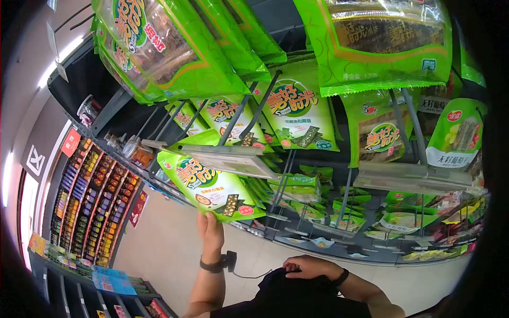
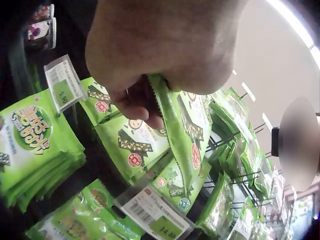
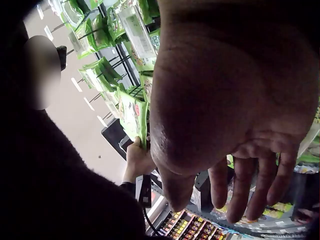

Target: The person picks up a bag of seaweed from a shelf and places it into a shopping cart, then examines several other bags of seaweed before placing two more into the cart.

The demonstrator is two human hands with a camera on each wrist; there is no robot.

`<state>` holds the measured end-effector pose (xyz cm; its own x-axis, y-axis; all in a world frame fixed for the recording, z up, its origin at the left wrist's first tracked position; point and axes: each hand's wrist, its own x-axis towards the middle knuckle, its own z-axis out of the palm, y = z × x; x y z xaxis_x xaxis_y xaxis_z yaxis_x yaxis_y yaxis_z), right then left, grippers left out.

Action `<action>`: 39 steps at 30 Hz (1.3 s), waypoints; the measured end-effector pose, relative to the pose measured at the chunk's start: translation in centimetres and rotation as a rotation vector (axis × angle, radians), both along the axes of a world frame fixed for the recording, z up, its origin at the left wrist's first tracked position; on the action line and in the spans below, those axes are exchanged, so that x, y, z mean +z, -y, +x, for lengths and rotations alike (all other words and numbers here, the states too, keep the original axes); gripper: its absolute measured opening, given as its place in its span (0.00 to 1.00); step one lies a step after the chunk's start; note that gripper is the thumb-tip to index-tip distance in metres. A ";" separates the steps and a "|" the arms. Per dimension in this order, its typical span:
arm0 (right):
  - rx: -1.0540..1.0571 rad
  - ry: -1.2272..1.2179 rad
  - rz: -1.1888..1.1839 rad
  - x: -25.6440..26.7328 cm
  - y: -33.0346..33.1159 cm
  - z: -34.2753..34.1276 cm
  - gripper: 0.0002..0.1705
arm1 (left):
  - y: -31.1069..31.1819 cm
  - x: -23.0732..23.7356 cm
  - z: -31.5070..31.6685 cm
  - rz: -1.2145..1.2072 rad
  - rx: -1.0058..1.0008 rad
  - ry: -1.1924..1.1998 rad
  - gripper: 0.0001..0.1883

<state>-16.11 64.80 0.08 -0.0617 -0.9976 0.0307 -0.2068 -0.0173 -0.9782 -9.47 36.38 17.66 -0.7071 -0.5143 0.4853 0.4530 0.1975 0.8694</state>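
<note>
My left hand (image 1: 211, 233) pinches the lower edge of a green and white seaweed snack packet (image 1: 212, 185); the thumb lies on its printed front. This packet tilts in front of a hanging price-tag holder (image 1: 233, 160), which covers part of its top. Seen from the left wrist, its green edge (image 2: 167, 115) comes out from between the fingers, with similar packets (image 2: 132, 142) close behind. My right hand (image 1: 307, 266) is held low in front of the black shirt, its fingers loosely bent and holding nothing. In the right wrist view, the right hand's fingers (image 3: 242, 185) hang apart.
Larger green seaweed bags (image 1: 382, 47) hang overhead on hooks. Matching packets (image 1: 299, 114) hang behind the held one. Metal hooks and price tags (image 2: 155, 212) stick out from the rack. A shelf of jars (image 1: 90, 206) stands at the left, beyond the pale floor (image 1: 154, 238).
</note>
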 end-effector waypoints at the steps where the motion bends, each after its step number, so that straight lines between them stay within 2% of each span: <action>1: -0.015 0.008 -0.006 0.1 -0.1 0.1 0.24 | 0.1 0.0 -0.2 0.020 -0.009 -0.013 0.29; 6: -0.089 0.014 -0.020 -0.4 -1.0 0.3 0.24 | -0.4 -0.3 -1.9 0.107 -0.028 -0.066 0.28; 15: -0.208 0.008 0.079 -0.6 -1.0 1.6 0.23 | 2.6 -0.6 -3.8 0.095 -0.179 -0.058 0.25; 18: -0.269 -0.007 0.105 0.1 -0.4 2.2 0.22 | 3.9 -1.0 -4.2 0.158 -0.306 -0.045 0.26; 22: -0.362 -0.005 0.096 -0.4 1.6 3.0 0.21 | 4.3 -1.3 -5.5 0.129 -0.292 -0.112 0.28; 25: -0.444 -0.035 0.112 -0.2 3.2 3.8 0.21 | 5.3 -1.5 -5.5 0.174 -0.414 -0.114 0.28; 26: -0.461 -0.049 0.113 0.0 4.1 4.1 0.21 | 5.2 -1.2 -5.5 0.176 -0.360 -0.085 0.26; 29: -0.503 -0.086 0.111 0.6 7.1 5.0 0.22 | 5.6 0.3 -4.1 0.282 -0.523 0.027 0.25; 30: -0.514 -0.087 0.109 0.7 8.1 5.3 0.22 | 4.5 1.9 -3.9 0.296 -0.478 0.047 0.23; 35: -0.581 -0.114 0.092 1.9 11.3 7.7 0.22 | 5.4 1.3 -3.8 0.181 -0.524 0.093 0.18; 37: -0.600 -0.049 0.223 3.0 12.0 8.5 0.22 | 5.9 1.7 -4.1 0.138 -0.531 0.102 0.18; 39: -0.628 -0.063 0.283 2.8 12.2 9.7 0.22 | 5.7 1.9 -4.6 0.227 -0.568 0.103 0.15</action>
<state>-6.46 52.55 2.87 -0.6370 -0.7437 -0.2028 -0.1508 0.3782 -0.9133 -14.08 30.71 19.57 -0.9381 -0.1267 0.3223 0.3444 -0.2449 0.9063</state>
